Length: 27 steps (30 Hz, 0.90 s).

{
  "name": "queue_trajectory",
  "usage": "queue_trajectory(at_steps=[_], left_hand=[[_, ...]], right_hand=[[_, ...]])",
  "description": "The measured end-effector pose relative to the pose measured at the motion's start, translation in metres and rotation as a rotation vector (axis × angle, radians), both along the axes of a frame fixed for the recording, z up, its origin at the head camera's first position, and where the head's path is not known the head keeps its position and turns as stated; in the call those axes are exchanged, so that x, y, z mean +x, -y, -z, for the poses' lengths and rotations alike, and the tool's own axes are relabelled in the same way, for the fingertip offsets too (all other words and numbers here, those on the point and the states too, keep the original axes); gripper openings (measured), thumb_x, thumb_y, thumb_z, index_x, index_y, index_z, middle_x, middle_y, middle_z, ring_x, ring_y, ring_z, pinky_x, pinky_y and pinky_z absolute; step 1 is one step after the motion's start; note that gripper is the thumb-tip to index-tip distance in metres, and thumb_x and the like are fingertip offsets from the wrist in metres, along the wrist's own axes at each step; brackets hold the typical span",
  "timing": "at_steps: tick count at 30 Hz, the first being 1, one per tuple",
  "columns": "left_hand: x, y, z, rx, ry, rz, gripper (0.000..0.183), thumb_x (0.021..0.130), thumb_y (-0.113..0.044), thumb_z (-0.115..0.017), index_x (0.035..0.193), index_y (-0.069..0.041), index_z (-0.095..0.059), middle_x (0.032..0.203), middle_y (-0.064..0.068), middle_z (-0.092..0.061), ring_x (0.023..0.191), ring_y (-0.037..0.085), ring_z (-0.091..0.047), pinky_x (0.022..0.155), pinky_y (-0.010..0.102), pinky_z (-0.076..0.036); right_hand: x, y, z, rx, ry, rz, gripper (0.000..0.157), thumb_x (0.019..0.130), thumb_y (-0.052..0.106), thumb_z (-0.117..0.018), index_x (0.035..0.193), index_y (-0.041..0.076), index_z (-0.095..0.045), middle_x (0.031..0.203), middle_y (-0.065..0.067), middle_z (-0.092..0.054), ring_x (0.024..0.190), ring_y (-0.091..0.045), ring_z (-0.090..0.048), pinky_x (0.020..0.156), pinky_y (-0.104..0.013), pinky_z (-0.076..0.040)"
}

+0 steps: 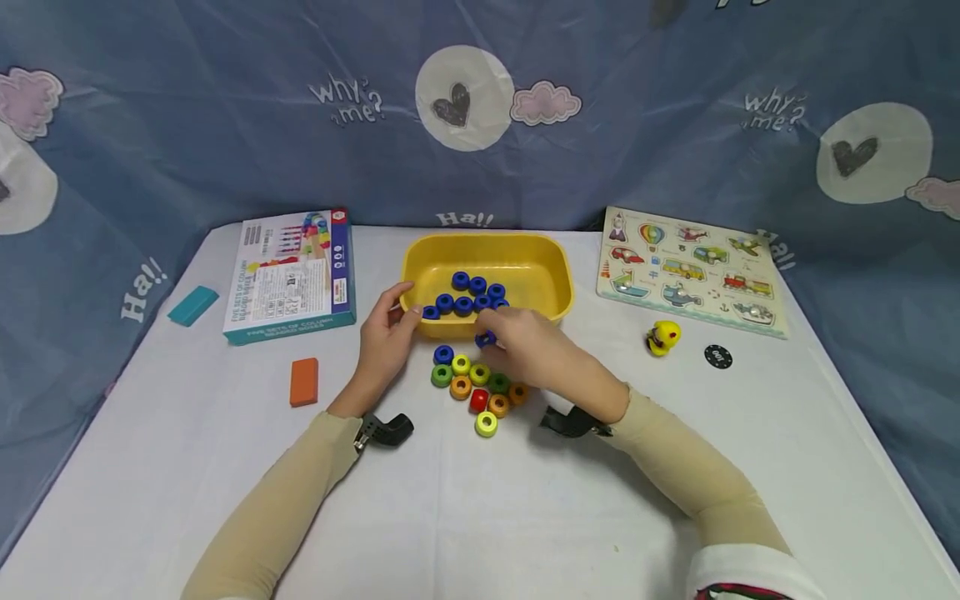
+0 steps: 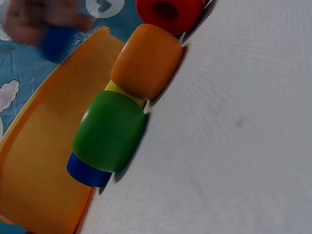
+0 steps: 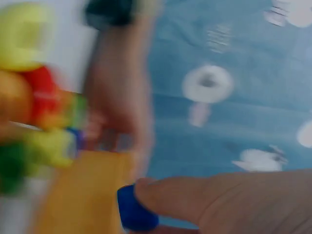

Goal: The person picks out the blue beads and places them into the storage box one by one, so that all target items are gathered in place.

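A yellow tub (image 1: 528,279) with several blue beads (image 1: 463,306) inside stands at the table's far middle. My left hand (image 1: 382,342) grips its left end, thumb at the front rim. Between thumb and finger of my right hand (image 1: 532,348), a blue bead (image 3: 136,209) is pinched just over the tub's front edge. Nearer me lies a cluster of loose beads: a blue bead (image 1: 443,355), a red bead (image 1: 478,401), and several in green (image 2: 109,131), orange (image 2: 146,62) and yellow (image 1: 486,424). My right hand hides part of the tub's front wall.
To the left are a boxed bead set (image 1: 288,279), a teal block (image 1: 193,306) and an orange block (image 1: 303,382). A vehicle puzzle board (image 1: 693,271), a small yellow figure (image 1: 663,337) and a black round chip (image 1: 718,357) lie right. A blue curtain (image 1: 637,150) hangs behind the table.
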<state>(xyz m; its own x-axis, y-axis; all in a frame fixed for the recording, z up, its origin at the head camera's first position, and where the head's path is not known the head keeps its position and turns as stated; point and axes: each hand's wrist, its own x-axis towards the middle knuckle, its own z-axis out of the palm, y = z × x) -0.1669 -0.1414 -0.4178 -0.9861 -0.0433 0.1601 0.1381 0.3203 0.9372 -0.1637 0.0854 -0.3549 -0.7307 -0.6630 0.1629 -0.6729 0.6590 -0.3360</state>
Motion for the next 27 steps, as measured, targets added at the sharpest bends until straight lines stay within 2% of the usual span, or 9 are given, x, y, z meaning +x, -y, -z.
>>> queue_trajectory(at_steps=[3,5,8,12,15,19,21,25,27], left_hand=[[-0.007,0.005,0.012,0.011,-0.015,-0.008,0.044,0.1,-0.018,-0.052,0.143,-0.01,-0.045,0.151,0.009,-0.043,0.121,0.029,-0.055,0.103,0.042,-0.049],[-0.012,0.008,0.021,0.024,-0.021,-0.015,0.044,0.1,-0.021,-0.052,0.143,-0.015,-0.046,0.151,0.005,-0.043,0.121,0.027,-0.055,0.103,0.044,-0.048],[-0.013,0.009,0.023,0.018,-0.028,-0.021,0.043,0.1,-0.023,-0.053,0.142,-0.017,-0.047,0.15,0.003,-0.044,0.12,0.025,-0.056,0.103,0.041,-0.049],[-0.011,0.009,0.024,0.013,-0.037,-0.014,0.044,0.099,-0.023,-0.053,0.142,-0.014,-0.047,0.149,0.004,-0.045,0.118,0.024,-0.056,0.099,0.032,-0.052],[-0.011,0.008,0.024,0.017,-0.046,-0.012,0.044,0.099,-0.023,-0.053,0.141,-0.013,-0.047,0.148,0.005,-0.046,0.117,0.024,-0.057,0.096,0.028,-0.052],[-0.012,0.007,0.024,0.012,-0.044,-0.016,0.043,0.099,-0.023,-0.054,0.141,-0.014,-0.048,0.147,0.005,-0.047,0.117,0.024,-0.057,0.095,0.027,-0.052],[-0.012,0.007,0.024,0.011,-0.031,-0.016,0.043,0.099,-0.022,-0.053,0.141,-0.015,-0.047,0.148,0.006,-0.046,0.117,0.024,-0.057,0.094,0.023,-0.052],[-0.011,0.007,0.019,0.019,-0.009,-0.009,0.044,0.099,-0.019,-0.053,0.142,-0.012,-0.047,0.148,0.009,-0.046,0.118,0.027,-0.057,0.088,0.013,-0.048],[-0.007,0.005,0.011,0.018,0.004,-0.005,0.044,0.099,-0.017,-0.052,0.142,-0.01,-0.046,0.149,0.011,-0.045,0.119,0.029,-0.057,0.088,0.013,-0.047]], right_hand=[[-0.014,-0.007,-0.023,-0.104,-0.022,0.023,0.023,0.088,0.01,-0.069,0.11,0.003,-0.066,0.102,-0.011,-0.07,0.079,-0.02,-0.063,0.071,-0.031,-0.056],[-0.031,-0.011,-0.029,-0.132,-0.021,0.077,0.025,0.089,0.007,-0.067,0.113,0.001,-0.066,0.108,-0.014,-0.069,0.081,-0.023,-0.064,0.073,-0.034,-0.056],[-0.059,-0.016,-0.02,-0.092,0.049,0.166,0.03,0.088,0.001,-0.063,0.118,-0.003,-0.065,0.115,-0.018,-0.068,0.093,-0.028,-0.066,0.084,-0.039,-0.055],[-0.082,-0.016,0.002,0.099,0.208,0.22,0.035,0.088,0.0,-0.061,0.124,-0.004,-0.063,0.123,-0.019,-0.065,0.116,-0.032,-0.06,0.102,-0.042,-0.049],[-0.089,-0.015,0.012,0.171,0.301,0.224,0.036,0.089,0.002,-0.061,0.125,-0.002,-0.063,0.125,-0.018,-0.065,0.119,-0.031,-0.059,0.104,-0.042,-0.047],[-0.093,-0.016,0.018,0.13,0.373,0.228,0.037,0.089,0.001,-0.06,0.126,0.0,-0.063,0.122,-0.017,-0.066,0.115,-0.029,-0.06,0.102,-0.041,-0.049],[-0.094,-0.017,0.019,0.117,0.399,0.229,0.037,0.09,0.001,-0.06,0.127,0.001,-0.062,0.121,-0.017,-0.067,0.114,-0.028,-0.06,0.101,-0.041,-0.049],[-0.094,-0.018,0.019,0.105,0.411,0.223,0.038,0.09,0.002,-0.06,0.128,0.002,-0.062,0.121,-0.017,-0.067,0.114,-0.029,-0.06,0.101,-0.041,-0.049],[-0.092,-0.019,0.017,0.099,0.379,0.222,0.037,0.091,0.004,-0.06,0.128,0.002,-0.061,0.121,-0.018,-0.067,0.114,-0.03,-0.061,0.101,-0.041,-0.05]])
